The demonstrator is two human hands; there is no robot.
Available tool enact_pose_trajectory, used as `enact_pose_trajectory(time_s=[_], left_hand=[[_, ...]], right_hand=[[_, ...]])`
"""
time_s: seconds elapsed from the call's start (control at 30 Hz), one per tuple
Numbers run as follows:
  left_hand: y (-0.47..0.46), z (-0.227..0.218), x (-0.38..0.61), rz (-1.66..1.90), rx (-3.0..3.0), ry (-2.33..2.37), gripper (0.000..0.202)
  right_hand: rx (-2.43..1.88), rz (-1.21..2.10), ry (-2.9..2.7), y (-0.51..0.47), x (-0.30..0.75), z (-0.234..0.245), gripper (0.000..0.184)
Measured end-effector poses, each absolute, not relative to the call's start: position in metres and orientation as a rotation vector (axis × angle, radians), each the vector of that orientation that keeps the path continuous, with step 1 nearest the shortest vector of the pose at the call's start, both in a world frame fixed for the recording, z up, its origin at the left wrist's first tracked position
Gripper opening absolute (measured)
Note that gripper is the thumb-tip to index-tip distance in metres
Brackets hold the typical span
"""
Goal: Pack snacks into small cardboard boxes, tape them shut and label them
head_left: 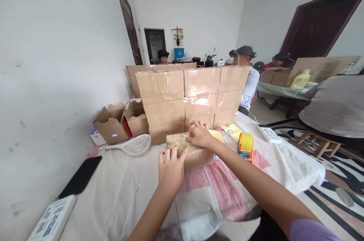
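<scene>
Head view shows a small brown cardboard box (pixel 199 160) with clear tape on top, on the cloth-covered worktop (pixel 113 191). At its near left edge rests the left hand (pixel 172 167), thumb and fingers spread apart, while the right hand (pixel 200 134) bends its fingers over its top, whether pinching anything I cannot tell. Behind the small box stand stacked brown cardboard boxes (pixel 163 112); left of it lies a white perforated plastic ladle (pixel 140 145).

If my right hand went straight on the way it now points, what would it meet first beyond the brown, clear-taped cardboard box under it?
The right hand would probably meet the wall of stacked brown cardboard boxes behind that taped box, though the gap is unclear.
</scene>
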State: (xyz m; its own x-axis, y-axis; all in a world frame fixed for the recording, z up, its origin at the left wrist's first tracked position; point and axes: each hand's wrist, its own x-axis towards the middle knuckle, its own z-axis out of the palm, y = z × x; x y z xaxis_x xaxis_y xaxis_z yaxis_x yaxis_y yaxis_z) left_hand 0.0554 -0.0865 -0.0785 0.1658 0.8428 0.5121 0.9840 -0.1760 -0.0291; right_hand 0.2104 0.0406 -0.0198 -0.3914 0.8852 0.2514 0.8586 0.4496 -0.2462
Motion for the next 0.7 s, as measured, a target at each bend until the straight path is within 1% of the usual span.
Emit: enact_pose_trajectory(time_s=[0.07, 0.1, 0.13, 0.23, 0.3, 0.33, 0.4, 0.43, 0.47, 0.5, 0.53, 0.6, 0.63, 0.67, 0.7], left_hand=[[-0.087, -0.076, 0.056, -0.558, -2.11, -1.759, 0.054], [-0.087, -0.076, 0.056, -0.57, -2.121, -1.766, 0.054], [-0.088, -0.075, 0.056, -0.586, -2.137, -1.768, 0.054], [-0.089, -0.075, 0.056, -0.637, -2.237, -1.715, 0.058], [-0.089, -0.075, 0.056, -0.668, -2.322, -1.654, 0.062], [-0.089, -0.076, 0.055, -0.68, -2.358, -1.629, 0.063], [-0.087, -0.076, 0.055, -0.698, -2.398, -1.603, 0.06], [-0.086, -0.077, 0.054, -0.703, -2.404, -1.594, 0.058], [-0.084, -0.077, 0.052, -0.7, -2.407, -1.577, 0.056], [-0.082, -0.078, 0.05, -0.691, -2.408, -1.553, 0.054], [-0.079, -0.079, 0.046, -0.678, -2.41, -1.518, 0.053], [-0.073, -0.082, 0.036, -0.627, -2.432, -1.41, 0.052], [-0.069, -0.084, 0.029, -0.597, -2.453, -1.338, 0.051], [-0.065, -0.085, 0.023, -0.565, -2.478, -1.266, 0.05], [-0.062, -0.087, 0.016, -0.54, -2.499, -1.195, 0.05]], right_hand=[[-1.734, -0.036, -2.208, 0.044, 0.207, -0.016, 0.051], [-1.819, -0.106, -2.117, 0.046, 0.209, -0.016, 0.057], [-1.858, -0.165, -2.033, 0.05, 0.214, -0.016, 0.056], [-1.8, -0.209, -1.816, 0.056, 0.254, -0.026, 0.029], [-1.731, -0.097, -1.663, 0.051, 0.294, -0.039, 0.017], [-1.685, -0.009, -1.593, 0.046, 0.314, -0.046, 0.015], [-1.542, 0.232, -1.519, 0.032, 0.347, -0.058, 0.017], [-1.444, 0.382, -1.537, 0.024, 0.358, -0.063, 0.023], [-1.338, 0.531, -1.599, 0.017, 0.364, -0.066, 0.033], [-1.232, 0.664, -1.696, 0.011, 0.367, -0.069, 0.047], [-1.134, 0.772, -1.817, 0.006, 0.367, -0.072, 0.067], [-0.998, 0.887, -2.05, 0.001, 0.359, -0.079, 0.106], [-0.965, 0.91, -2.128, 0.0, 0.354, -0.084, 0.12], [-0.943, 0.922, -2.17, -0.001, 0.349, -0.089, 0.129], [-0.919, 0.921, -2.183, -0.001, 0.345, -0.095, 0.133]])
